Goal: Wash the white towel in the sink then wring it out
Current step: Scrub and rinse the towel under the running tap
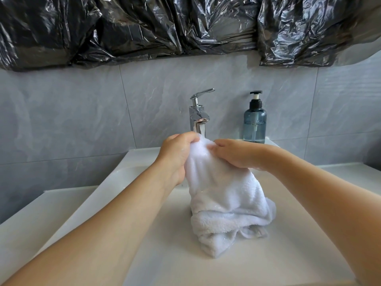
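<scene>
Both hands (208,155) pinch the white towel (224,203) under the faucet (198,116); soap bottle (255,122) stands beside it.

Grey marbled wall tiles (82,112) under crinkled black plastic sheeting (144,27)

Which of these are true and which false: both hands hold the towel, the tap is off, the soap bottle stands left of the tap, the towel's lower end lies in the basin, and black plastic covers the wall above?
1. Both hands hold the white towel. True: the left hand and the right hand each grip its top.
2. The tap is off. False: a stream runs from the chrome faucet onto the towel.
3. The soap bottle stands left of the faucet. False: the blue pump bottle stands to its right.
4. The towel's lower end lies in the sink. True.
5. Black plastic sheeting covers the wall above. True.
</scene>
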`<control>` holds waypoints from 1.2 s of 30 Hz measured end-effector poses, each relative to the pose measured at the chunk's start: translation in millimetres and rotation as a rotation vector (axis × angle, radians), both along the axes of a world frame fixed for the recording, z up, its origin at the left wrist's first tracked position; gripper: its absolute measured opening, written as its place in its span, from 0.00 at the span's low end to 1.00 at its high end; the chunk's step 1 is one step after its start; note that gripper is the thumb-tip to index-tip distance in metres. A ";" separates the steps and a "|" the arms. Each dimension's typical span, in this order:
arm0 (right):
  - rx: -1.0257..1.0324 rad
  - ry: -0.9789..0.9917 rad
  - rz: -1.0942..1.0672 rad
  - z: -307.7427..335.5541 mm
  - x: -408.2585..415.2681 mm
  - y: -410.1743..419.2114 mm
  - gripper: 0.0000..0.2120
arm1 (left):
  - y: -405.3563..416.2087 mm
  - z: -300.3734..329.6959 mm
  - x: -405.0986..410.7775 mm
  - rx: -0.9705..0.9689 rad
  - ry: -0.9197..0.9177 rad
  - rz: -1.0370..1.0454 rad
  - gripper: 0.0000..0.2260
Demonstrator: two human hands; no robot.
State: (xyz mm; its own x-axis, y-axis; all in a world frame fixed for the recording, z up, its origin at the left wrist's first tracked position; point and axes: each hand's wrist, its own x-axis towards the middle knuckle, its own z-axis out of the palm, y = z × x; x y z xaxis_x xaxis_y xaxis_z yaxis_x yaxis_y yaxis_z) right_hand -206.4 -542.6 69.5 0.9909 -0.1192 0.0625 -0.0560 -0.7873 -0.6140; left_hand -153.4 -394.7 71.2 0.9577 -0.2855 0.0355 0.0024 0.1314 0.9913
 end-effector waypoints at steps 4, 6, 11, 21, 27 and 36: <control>0.347 0.146 0.070 -9.0 0.8 -6.9 0.20 | 2.3 8.8 3.3 -0.129 0.038 0.084 0.03; 0.313 0.138 0.055 -12.0 4.6 -7.5 0.16 | 3.7 10.8 7.5 -0.153 0.039 0.129 0.03; 0.288 -0.053 -0.005 -4.9 3.1 5.9 0.16 | 9.2 14.8 14.4 -0.071 -0.094 0.195 0.05; 0.350 -0.109 0.038 -6.5 3.8 4.6 0.15 | 11.1 -0.7 11.9 0.609 -0.130 -0.153 0.02; 0.432 0.026 0.134 -5.1 1.1 0.7 0.12 | 20.0 5.9 19.9 0.229 0.049 -0.103 0.16; 0.160 0.120 0.145 -18.4 8.2 2.4 0.13 | 17.4 10.8 20.7 -0.104 0.088 0.075 0.27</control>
State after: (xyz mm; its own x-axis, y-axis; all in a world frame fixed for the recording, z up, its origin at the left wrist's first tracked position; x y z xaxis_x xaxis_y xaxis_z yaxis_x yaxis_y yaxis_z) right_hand -198.2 -540.2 51.1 0.9976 0.0255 -0.0650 -0.0299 -0.6858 -0.7272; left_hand -132.7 -377.3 82.0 0.9770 -0.2117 -0.0242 0.0752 0.2362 0.9688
